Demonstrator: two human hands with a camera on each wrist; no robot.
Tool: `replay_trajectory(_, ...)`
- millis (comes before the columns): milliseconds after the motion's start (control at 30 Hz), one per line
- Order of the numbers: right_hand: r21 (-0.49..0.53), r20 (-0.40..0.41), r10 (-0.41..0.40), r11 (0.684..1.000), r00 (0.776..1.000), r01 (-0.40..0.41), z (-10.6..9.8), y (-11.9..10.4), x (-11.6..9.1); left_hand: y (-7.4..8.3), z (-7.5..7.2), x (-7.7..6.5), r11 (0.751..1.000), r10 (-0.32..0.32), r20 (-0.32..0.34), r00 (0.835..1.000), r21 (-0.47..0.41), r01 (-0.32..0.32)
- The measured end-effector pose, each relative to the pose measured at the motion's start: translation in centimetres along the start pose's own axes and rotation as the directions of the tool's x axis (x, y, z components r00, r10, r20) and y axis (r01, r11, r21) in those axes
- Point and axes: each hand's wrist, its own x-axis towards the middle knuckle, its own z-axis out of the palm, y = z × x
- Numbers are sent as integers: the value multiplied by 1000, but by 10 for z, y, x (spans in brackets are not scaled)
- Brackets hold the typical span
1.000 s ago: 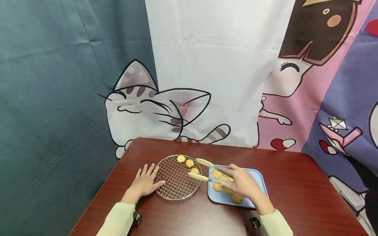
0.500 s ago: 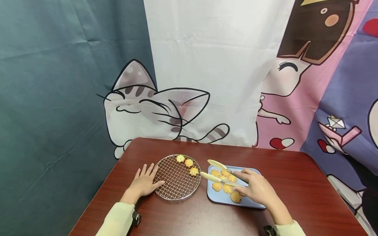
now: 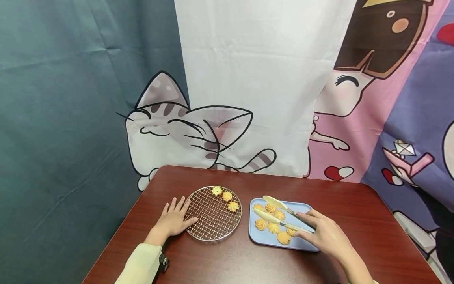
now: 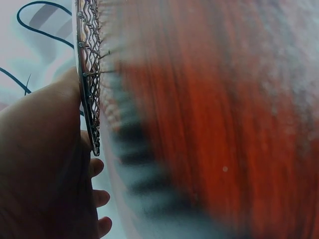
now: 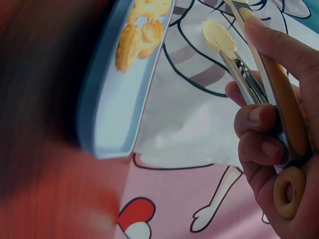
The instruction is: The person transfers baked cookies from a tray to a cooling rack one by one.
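Note:
My left hand (image 3: 173, 221) lies with its fingers spread at the left edge of a round wire cooling rack (image 3: 209, 221), thumb over the rim. Three piped cookies (image 3: 227, 196) sit along the rack's right and far side. In my right hand (image 3: 330, 236) I hold a pair of tongs (image 3: 266, 216), their cream scalloped tips parted over a blue tray (image 3: 260, 236). The right wrist view shows my fingers and thumb curled round the tan tongs handle (image 5: 284, 104), with nothing between the tips. Several swirl cookies (image 3: 274, 228) and a flat round cookie (image 3: 283, 238) lie on the tray.
The rack and tray stand side by side on a reddish-brown table (image 3: 227, 260), with a strip of tabletop between them. Behind the table's far edge hangs a printed cloth (image 3: 269, 79) with a cartoon cat.
My right hand has moved right with the tongs, away from the rack, so the tips now hang over the tray. The left hand and the cookies on the rack stay put.

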Motion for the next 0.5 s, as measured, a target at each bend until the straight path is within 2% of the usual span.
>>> replay_trajectory(267,-22,-31,20,1000,999,-21,-5,11,-19,-1,2,3,1000,7,-1,1000,-2,-7)
replay_trajectory(500,-34,2,73,997,997,-73,-7,16,-31,-3,5,4,1000,14,-16,1000,-13,-14)
